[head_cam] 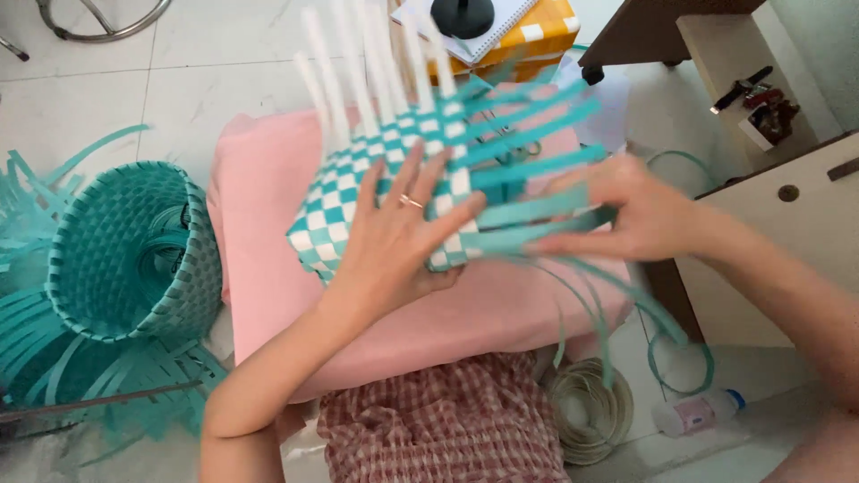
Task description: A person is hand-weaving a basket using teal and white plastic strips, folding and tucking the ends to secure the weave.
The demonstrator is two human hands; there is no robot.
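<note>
Left hand spread flat on teal-white woven panel over pink cushion; right hand pinches teal strips.

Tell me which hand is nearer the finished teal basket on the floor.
Left. The left hand lies flat on the checkered weave, closer to the teal basket; the right hand pinches strips on the far side.

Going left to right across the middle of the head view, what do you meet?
Teal woven plastic basket lying on the floor → left hand flat on the teal-and-white checked woven piece → right hand pinching loose teal strips → beige cabinet front.
</note>
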